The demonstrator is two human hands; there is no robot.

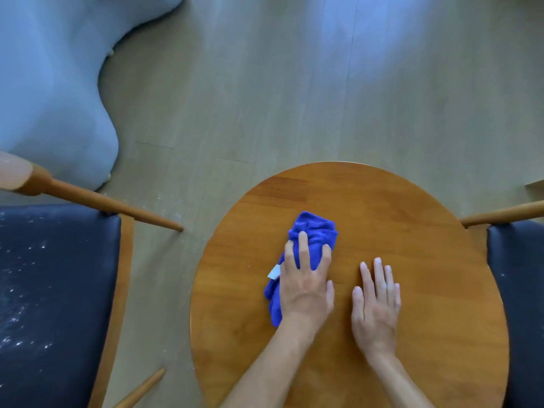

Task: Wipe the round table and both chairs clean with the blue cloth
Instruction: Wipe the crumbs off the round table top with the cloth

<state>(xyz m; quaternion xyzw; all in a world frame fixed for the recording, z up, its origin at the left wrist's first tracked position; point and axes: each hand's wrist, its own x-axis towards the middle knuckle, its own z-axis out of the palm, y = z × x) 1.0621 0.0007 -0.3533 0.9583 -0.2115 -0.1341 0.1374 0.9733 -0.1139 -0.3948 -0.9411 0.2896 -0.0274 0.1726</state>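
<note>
A round wooden table (pixel 412 231) fills the lower middle of the head view. A bunched blue cloth (pixel 316 234) with a white tag lies on its left half. My left hand (pixel 306 284) presses flat on the cloth with fingers spread and straight. To the right of it, my right hand (pixel 375 304) rests flat on the bare wood, fingers together, holding nothing. On the left stands a chair (pixel 59 290) with a dark seat speckled with white dust. A second dark-seated chair (pixel 518 290) shows at the right edge.
A pale blue-grey upholstered piece (pixel 50 83) stands on the wooden floor (pixel 294 98) at the upper left. White dust lies on the floor (pixel 173 201) between the left chair's wooden leg (pixel 117 206) and the table.
</note>
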